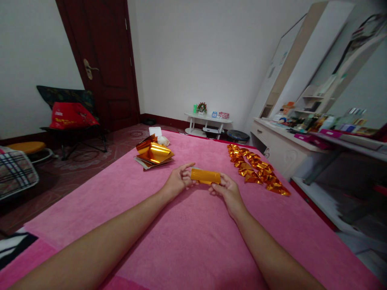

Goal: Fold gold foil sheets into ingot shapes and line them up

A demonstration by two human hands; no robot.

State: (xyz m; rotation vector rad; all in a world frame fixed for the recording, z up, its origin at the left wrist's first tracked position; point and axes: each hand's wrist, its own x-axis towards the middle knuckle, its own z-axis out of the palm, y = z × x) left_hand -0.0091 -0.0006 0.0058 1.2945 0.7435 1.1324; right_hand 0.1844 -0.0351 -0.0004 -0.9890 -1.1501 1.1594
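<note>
A rolled piece of shiny gold foil paper (205, 176) is held level just above the pink cloth, at the middle of the view. My left hand (179, 180) has its curled fingers at the roll's left end, with the thumb stretched along the top side. At the right end, my right hand (229, 191) pinches the roll between thumb and fingers. Beyond my left hand lies a stack of gold foil sheets (155, 153), some curling up. To the right, several twisted gold foil pieces (254, 165) lie in rows on the cloth.
The pink cloth (187, 241) covers the surface under my arms. Behind the foil stack sit a white crumpled item (163, 140) and a white flat piece (155, 131). A dresser (279, 139) with bottles stands right; a chair with a red bag (72, 115) stands left.
</note>
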